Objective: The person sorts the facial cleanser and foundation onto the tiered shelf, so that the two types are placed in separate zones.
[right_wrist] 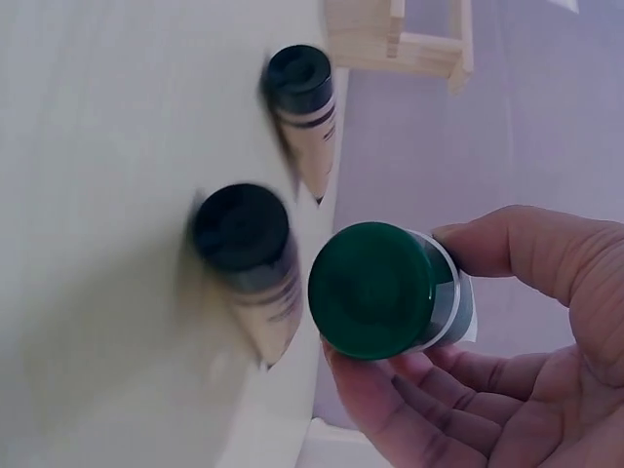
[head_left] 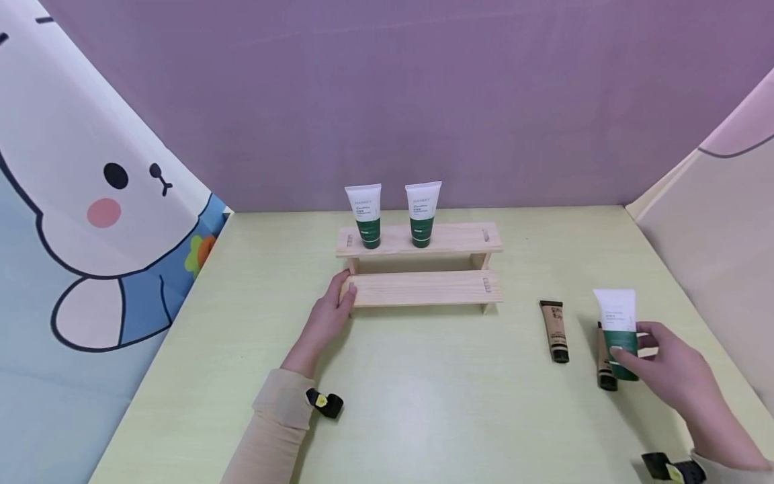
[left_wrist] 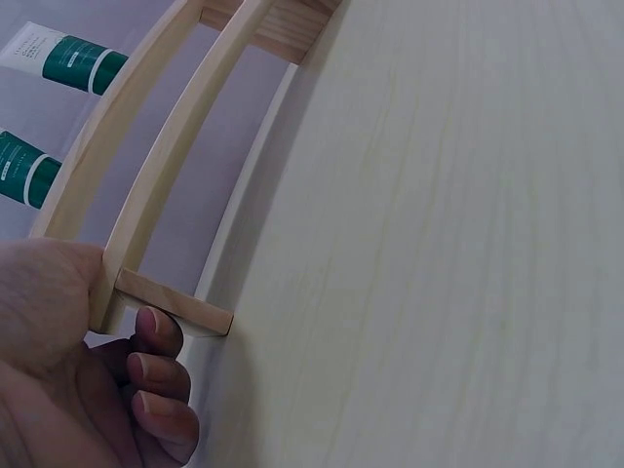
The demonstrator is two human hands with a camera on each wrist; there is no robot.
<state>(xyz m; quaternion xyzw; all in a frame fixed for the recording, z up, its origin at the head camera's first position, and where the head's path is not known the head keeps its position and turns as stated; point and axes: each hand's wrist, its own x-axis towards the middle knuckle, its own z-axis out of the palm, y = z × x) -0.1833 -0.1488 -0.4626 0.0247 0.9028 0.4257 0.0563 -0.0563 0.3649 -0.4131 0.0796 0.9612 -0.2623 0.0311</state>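
My right hand pinches a white and green squeeze tube between thumb and fingers, green cap downward. In the right wrist view its round green cap faces the camera. Behind it in the head view, a brown tube with a black cap lies partly hidden on the table. A second brown tube lies to its left. My left hand grips the left end of the lower step of a two-step wooden rack; the fingers curl beneath the board in the left wrist view.
Two more white and green tubes stand cap down on the rack's upper step. The pale wooden table meets a purple backdrop at the back. A cartoon-printed sheet rises along the left, and a light panel along the right.
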